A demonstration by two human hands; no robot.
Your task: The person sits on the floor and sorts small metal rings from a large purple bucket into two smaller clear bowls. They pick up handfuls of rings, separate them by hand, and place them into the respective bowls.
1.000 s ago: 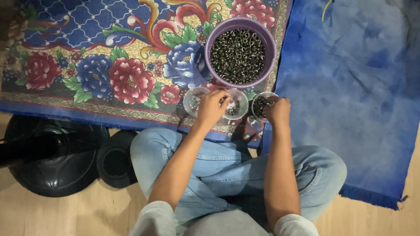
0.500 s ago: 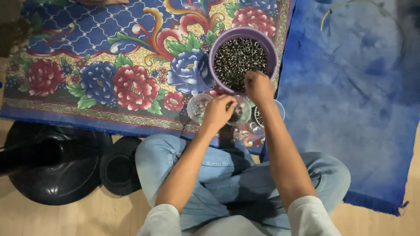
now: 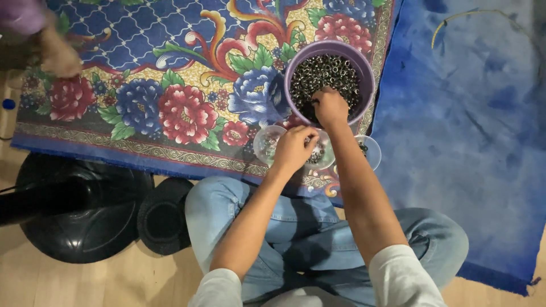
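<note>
From the head camera, the right hand point(image 3: 331, 107) reaches forward on a nearly straight forearm into the purple bowl point(image 3: 364, 71), fingers curled down among the small dark metal rings point(image 3: 327, 74) that fill it; whether it grips any I cannot tell. The left hand point(image 3: 293, 149), arm bent and angled inward, hovers over the middle of three small clear cups point(image 3: 267, 143) just before the bowl, its fingertips pinched close together as if on something tiny, though what they hold is hidden. Bowl and cups stand on a floral mat point(image 3: 170, 102) beside a blue cloth point(image 3: 466, 142), above the person's crossed, jeans-clad legs point(image 3: 296, 227).
</note>
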